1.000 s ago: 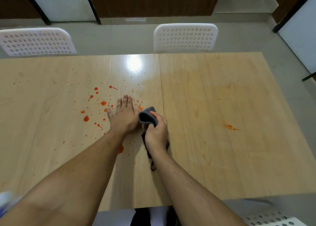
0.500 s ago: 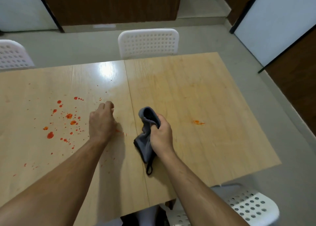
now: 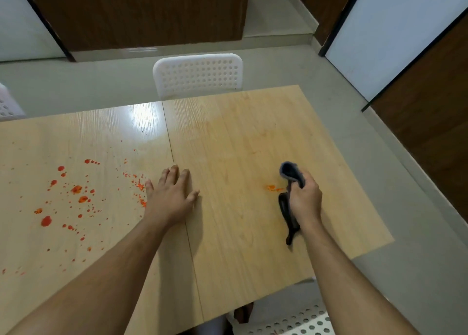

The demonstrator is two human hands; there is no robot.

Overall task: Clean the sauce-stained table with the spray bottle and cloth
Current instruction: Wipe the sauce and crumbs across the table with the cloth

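Our right hand (image 3: pixel 305 199) has carried the cloth (image 3: pixel 288 200) rightward, gripping it beside the small sauce smear (image 3: pixel 273 188), long axis near-to-far. Our left hand (image 3: pixel 171 198) lies spread, flat on the table (image 3: pixel 240 137).

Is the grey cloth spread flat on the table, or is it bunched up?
Bunched up. The right hand grips the grey cloth in a wad, one end hanging down to the table.
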